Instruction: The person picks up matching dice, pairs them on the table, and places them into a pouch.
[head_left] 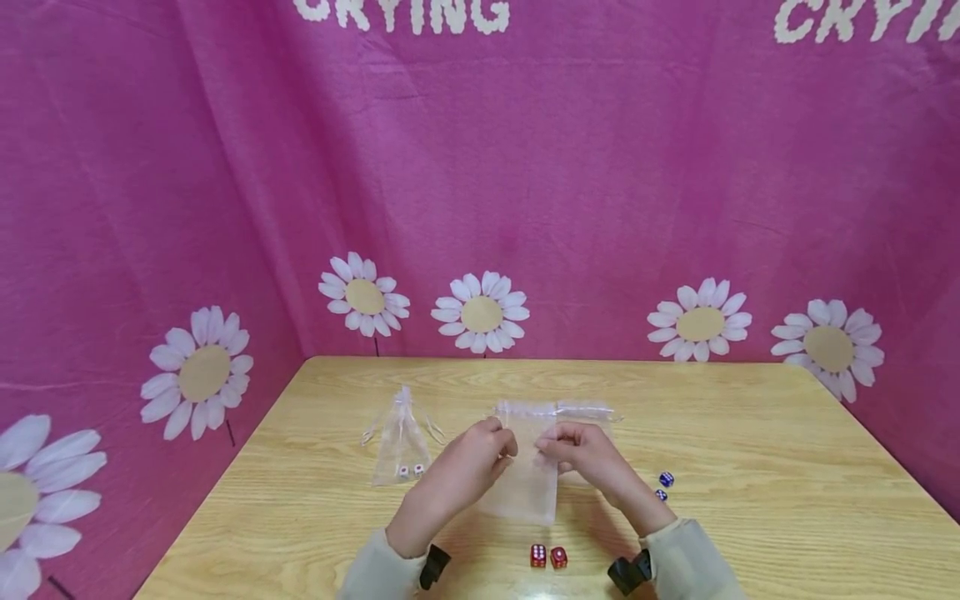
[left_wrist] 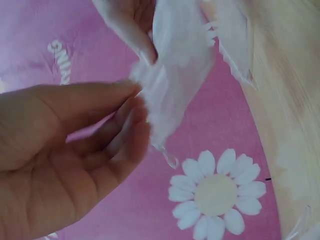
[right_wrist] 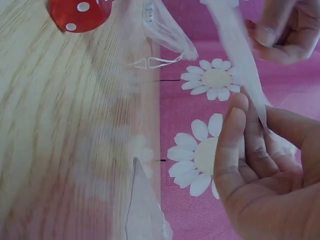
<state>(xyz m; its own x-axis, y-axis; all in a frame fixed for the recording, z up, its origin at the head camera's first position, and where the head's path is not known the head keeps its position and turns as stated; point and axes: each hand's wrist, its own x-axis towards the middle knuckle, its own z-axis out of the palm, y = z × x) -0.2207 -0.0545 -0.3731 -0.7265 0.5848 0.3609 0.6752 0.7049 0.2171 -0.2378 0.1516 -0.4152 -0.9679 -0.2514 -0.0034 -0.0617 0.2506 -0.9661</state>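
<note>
Pink cloth (head_left: 562, 167) with six daisies in view, one cut off, stood behind your tabletop (head_left: 285, 533). The held bag (head_left: 525, 492), sheer and white, was up in front of you between your two hands: to the right of your left hand, to the left of your right, neither clearly nearer. In the head view, its long axis ran from you toward the cloth, drawstring end farther off. Bag count: three. A second bag (head_left: 588, 409) lay behind the held one, toward the right, partly covered; a third bag (head_left: 401, 442) lay off to the left, its cord loops spread to both sides.

Your right hand (head_left: 592, 458) pinched the held bag's right side between thumb and fingers. Your left hand (head_left: 472, 457) had bent fingers meeting its left edge, seemingly in a light pinch.

Dice: six. Two red dice (head_left: 538, 556) sat side by side between your wrists; two blue dice (head_left: 667, 479) just beyond your right forearm; two white dice (head_left: 404, 472) inside the third bag.
</note>
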